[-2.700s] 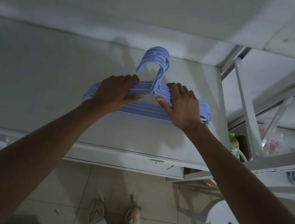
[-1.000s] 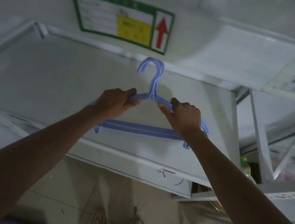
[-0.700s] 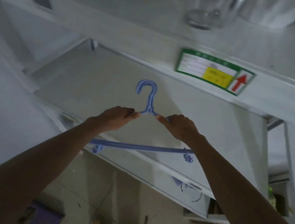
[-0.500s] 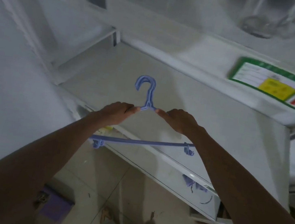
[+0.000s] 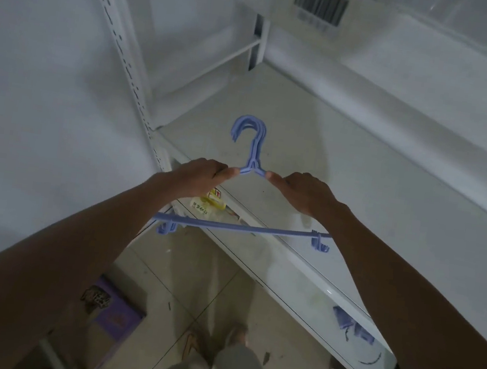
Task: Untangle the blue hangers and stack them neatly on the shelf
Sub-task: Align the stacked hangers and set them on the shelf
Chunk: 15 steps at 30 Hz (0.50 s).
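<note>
Taking the bundle of blue hangers [image 5: 250, 166] as the landmark, and going from left to right: to its left stands the white shelf upright [image 5: 121, 42] with its row of slots, and low to the left, on the floor, lies a purple box [image 5: 113, 313]. The left hand [image 5: 198, 176] has its grip closed round the left shoulder of the bundle, just beside the neck, thumb tip touching the plastic. The hooks stand up together above the neck, close but slightly fanned, so several hangers are stacked here; how many cannot be told. Their bottom bars run as one line below both wrists, with small clips hanging at either end. The right hand [image 5: 305, 193] holds the right shoulder in the same way, its grip wrapped narrowly over the plastic. The bundle is held in the air over the front edge of the shelf [image 5: 363, 170], whose pale board spreads behind and to the right of it. The hangers look light, thin and fairly stiff, smooth enough to slide against each other, so the hooks may splay if the hold loosens. The shoulders near the neck seem the best place to grasp, keeping the stack aligned while it is laid flat.
</note>
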Available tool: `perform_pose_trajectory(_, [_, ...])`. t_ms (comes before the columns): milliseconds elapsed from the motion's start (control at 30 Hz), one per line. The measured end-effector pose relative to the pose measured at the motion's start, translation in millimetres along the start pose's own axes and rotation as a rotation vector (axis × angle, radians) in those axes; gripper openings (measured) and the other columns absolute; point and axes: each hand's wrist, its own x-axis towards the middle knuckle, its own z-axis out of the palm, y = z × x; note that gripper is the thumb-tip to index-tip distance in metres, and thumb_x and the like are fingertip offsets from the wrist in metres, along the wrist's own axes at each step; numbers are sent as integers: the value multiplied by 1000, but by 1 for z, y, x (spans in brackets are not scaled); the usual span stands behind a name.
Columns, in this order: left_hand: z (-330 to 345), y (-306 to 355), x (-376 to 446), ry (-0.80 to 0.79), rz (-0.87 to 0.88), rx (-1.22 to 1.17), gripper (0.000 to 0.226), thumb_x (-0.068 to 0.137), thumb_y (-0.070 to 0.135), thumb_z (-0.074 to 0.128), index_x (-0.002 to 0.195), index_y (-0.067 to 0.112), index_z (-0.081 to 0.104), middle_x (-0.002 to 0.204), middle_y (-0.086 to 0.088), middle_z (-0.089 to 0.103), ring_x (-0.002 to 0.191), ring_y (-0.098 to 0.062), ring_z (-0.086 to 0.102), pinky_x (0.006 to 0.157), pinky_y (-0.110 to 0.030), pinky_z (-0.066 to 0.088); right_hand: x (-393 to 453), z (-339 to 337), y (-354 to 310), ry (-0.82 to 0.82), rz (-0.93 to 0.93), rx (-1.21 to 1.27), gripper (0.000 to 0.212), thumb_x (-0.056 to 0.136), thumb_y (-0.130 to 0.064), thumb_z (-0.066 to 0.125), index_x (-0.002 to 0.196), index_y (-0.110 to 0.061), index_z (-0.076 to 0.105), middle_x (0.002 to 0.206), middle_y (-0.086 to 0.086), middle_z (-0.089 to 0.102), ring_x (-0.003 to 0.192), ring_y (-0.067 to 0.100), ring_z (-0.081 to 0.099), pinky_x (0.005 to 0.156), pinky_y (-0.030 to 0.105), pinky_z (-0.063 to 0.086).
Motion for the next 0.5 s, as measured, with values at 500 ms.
perform_pose_trajectory(500, [-21,-59,47,65,-98,2,75,100,71,14,69,10,46,54,0,39,48,-16,38,51,-32,31,109,2,-17,-36,-129,-39,97,74,-101,0,58,-20,50,60,0,60,59,19,61,56,29,36])
